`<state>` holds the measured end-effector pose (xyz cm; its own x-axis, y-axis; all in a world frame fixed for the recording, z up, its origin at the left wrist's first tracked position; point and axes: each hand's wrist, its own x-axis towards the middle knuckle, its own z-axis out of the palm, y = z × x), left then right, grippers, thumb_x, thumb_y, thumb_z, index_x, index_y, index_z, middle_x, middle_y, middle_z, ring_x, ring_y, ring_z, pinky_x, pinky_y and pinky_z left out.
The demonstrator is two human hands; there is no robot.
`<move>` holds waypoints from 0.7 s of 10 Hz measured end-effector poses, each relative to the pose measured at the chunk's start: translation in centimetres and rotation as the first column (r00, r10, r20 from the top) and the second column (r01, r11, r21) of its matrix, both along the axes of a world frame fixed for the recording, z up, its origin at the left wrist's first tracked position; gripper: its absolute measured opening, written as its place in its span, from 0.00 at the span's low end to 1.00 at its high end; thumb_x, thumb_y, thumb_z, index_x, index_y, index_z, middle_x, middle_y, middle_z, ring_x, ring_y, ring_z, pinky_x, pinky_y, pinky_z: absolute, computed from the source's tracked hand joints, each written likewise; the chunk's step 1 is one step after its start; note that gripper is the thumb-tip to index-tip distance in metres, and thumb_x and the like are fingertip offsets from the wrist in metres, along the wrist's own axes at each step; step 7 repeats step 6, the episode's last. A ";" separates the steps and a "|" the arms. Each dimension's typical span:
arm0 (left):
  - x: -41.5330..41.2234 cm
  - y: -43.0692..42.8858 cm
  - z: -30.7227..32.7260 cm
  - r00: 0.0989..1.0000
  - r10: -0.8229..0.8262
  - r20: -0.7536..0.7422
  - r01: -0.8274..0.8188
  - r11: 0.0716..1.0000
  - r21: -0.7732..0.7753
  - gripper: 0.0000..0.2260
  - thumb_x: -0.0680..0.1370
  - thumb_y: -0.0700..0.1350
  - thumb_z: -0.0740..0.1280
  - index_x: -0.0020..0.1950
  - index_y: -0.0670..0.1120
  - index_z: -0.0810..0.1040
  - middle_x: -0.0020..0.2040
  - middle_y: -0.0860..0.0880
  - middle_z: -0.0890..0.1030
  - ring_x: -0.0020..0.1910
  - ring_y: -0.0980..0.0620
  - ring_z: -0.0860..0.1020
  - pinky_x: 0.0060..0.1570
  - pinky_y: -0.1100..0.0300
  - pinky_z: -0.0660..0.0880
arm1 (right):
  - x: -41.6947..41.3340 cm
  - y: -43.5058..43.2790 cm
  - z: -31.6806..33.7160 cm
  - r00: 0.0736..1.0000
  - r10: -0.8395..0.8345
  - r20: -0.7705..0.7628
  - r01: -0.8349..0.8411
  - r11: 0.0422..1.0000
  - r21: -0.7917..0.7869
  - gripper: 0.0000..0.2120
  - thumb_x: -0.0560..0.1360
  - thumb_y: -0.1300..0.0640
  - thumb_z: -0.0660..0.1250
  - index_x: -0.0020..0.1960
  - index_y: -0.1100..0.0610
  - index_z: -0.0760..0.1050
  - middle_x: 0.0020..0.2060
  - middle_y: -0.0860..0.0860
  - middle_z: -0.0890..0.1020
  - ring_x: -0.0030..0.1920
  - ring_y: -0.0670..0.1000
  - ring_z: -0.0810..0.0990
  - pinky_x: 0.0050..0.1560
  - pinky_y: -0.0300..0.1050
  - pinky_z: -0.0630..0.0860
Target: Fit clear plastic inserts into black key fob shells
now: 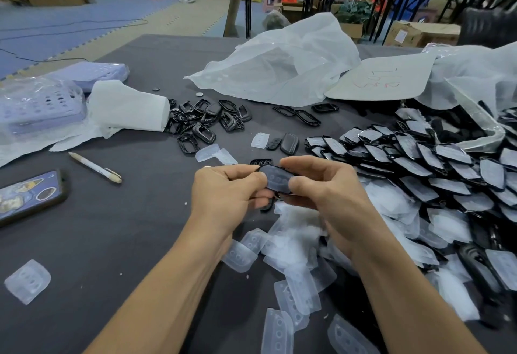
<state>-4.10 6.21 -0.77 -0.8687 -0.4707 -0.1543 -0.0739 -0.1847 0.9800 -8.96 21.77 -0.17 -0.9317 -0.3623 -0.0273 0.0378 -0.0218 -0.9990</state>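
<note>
Pinching a black key fob shell point(275, 183) from both sides with left hand point(223, 190) and right hand point(331, 192), clear insert point(277, 177) on its face, above the table point(126, 227). Heaped just beneath: loose inserts point(291, 244). Stacked rightward: fitted shells point(419, 163).

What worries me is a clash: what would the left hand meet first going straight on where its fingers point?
The left hand meets the black shell it pinches; just beyond, probably the right hand gripping the shell's other side.
</note>
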 end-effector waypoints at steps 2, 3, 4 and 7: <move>0.0 0.5 -0.1 1.000 -0.004 0.024 0.003 0.999 0.050 0.07 0.77 0.32 0.71 0.51 0.40 0.85 0.38 0.40 0.87 0.34 0.48 0.86 0.34 0.62 0.82 | 1.1 -0.5 0.4 0.861 0.007 -0.508 0.261 0.852 0.454 0.19 0.64 0.59 0.81 0.51 0.43 0.86 0.40 0.33 0.84 0.46 0.34 0.80 0.46 0.26 0.73; 0.2 0.9 0.0 0.999 -0.052 0.010 0.051 0.998 0.037 0.05 0.76 0.37 0.75 0.51 0.44 0.86 0.39 0.43 0.88 0.37 0.51 0.86 0.38 0.60 0.84 | 0.5 0.9 1.3 0.889 -0.013 -0.457 0.276 0.813 0.513 0.19 0.64 0.60 0.81 0.51 0.44 0.86 0.39 0.36 0.85 0.45 0.32 0.80 0.45 0.23 0.71; 0.4 0.7 -0.2 0.998 -0.064 0.017 0.065 0.996 -0.055 0.06 0.75 0.43 0.78 0.50 0.49 0.87 0.41 0.46 0.88 0.40 0.51 0.85 0.46 0.55 0.86 | -1.8 4.7 3.2 0.909 -0.054 -0.413 0.330 0.698 0.636 0.20 0.65 0.60 0.80 0.54 0.44 0.86 0.42 0.36 0.84 0.39 0.25 0.75 0.40 0.16 0.66; 2.8 -0.2 1.8 0.997 -0.078 0.025 0.082 0.941 -0.328 0.08 0.74 0.47 0.77 0.47 0.61 0.88 0.43 0.57 0.88 0.46 0.56 0.87 0.54 0.50 0.83 | -6.1 13.1 9.0 0.874 -0.235 -0.424 0.484 0.367 0.794 0.32 0.67 0.55 0.81 0.70 0.51 0.78 0.62 0.53 0.83 0.60 0.54 0.81 0.59 0.43 0.73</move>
